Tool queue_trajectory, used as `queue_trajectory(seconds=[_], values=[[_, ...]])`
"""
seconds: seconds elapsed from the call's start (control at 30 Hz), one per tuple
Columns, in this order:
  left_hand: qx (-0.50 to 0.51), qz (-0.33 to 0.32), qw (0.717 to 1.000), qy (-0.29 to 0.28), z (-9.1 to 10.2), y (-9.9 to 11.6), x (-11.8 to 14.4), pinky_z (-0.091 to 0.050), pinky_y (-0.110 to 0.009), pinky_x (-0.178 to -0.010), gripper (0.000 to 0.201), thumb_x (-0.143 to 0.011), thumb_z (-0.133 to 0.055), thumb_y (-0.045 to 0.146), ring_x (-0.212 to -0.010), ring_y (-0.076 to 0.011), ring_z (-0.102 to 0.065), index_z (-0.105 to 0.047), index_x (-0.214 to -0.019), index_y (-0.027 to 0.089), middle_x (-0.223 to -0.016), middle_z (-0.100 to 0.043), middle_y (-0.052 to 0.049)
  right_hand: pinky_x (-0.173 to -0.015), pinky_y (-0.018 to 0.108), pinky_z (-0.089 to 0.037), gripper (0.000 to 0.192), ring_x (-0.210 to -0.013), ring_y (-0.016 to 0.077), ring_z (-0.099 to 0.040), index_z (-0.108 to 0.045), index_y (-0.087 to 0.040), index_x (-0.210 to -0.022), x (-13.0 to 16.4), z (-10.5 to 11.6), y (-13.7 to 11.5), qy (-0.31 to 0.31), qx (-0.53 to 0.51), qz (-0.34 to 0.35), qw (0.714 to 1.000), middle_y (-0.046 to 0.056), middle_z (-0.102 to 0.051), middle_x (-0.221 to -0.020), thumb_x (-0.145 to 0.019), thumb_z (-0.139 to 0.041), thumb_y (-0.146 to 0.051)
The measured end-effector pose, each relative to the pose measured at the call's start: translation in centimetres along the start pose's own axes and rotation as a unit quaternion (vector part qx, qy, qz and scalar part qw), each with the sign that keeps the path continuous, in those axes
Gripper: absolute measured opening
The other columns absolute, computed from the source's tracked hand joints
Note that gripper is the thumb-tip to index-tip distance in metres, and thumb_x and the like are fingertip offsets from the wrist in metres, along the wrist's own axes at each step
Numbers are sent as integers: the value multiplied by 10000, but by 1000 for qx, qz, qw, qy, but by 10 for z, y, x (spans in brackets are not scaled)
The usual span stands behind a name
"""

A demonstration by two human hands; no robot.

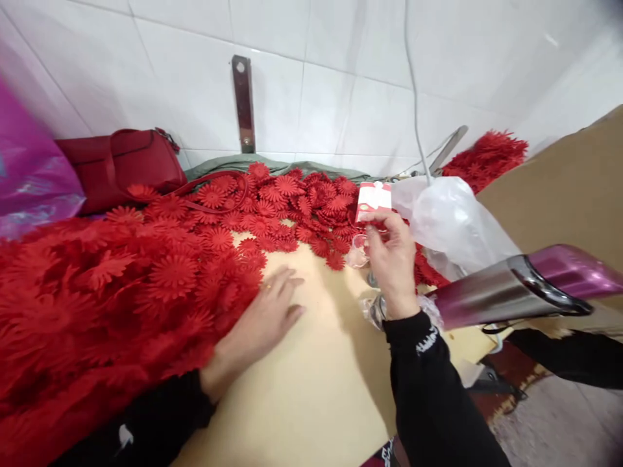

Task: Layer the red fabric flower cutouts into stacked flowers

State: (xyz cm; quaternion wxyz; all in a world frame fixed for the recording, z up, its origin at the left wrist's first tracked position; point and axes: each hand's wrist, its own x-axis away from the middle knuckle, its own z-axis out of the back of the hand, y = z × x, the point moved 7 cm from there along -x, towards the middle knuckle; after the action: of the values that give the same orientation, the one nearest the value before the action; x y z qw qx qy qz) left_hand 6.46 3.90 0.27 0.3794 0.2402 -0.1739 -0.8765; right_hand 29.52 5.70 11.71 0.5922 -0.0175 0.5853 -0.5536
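There, the red fabric flowers [146,285] were touched by the flat, open left hand [265,318]; a small clear piece [357,251], just beside, was pinched by the right hand [392,259].

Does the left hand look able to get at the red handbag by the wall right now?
Probably yes, with a stretch: the left hand lies flat at the flower pile's edge, and only loose red flowers lie between it and the red handbag.

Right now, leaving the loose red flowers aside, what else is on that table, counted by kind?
Red handbag: 1
Purple plastic bag: 1
Clear plastic bag: 1
Small red and white carton: 1
Metal flask: 1
Hands, left hand and right hand: 2
Total: 7
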Motion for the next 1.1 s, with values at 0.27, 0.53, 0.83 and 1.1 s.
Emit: queue_trajectory(seconds=[0.27,0.53,0.83,1.1], values=[[41,42,994,94,48,-67,-3,-465,-515,-1199,317,-1023,-500,315,-1351,-285,-596,-598,-1294,185,-1377,-634,-145,-917,399,-533,147,-909,228,-706,-711,-207,-946,-18,26,38,-85,123,-62,987,61,-776,-974,-878,-582,-193],[61,53,995,54,37,-65,-5,-489,-471,-1159,273,-1005,-518,314,-1333,-277,-611,-649,-1217,204,-1403,-633,-108,-833,324,-524,223,-862,209,-728,-749,-206,-938,-10,2,52,-210,257,-66,941,60,-813,-952,-855,-575,-94],[56,48,996,45,38,-65,-5,-489,-470,-1144,266,-1012,-518,325,-1315,-275,-618,-669,-1195,205,-1399,-637,-110,-778,308,-469,230,-856,246,-727,-810,-183,-830,-15,-32,53,-362,384,-5,849,114,-815,-892,-808,-638,-31],[66,47,995,50,38,-66,-5,-509,-498,-1128,253,-997,-527,330,-1285,-287,-639,-702,-1129,204,-1380,-654,-115,-782,285,-461,280,-853,223,-722,-810,-187,-875,-10,-36,52,-394,385,29,834,99,-819,-907,-804,-596,-20]])
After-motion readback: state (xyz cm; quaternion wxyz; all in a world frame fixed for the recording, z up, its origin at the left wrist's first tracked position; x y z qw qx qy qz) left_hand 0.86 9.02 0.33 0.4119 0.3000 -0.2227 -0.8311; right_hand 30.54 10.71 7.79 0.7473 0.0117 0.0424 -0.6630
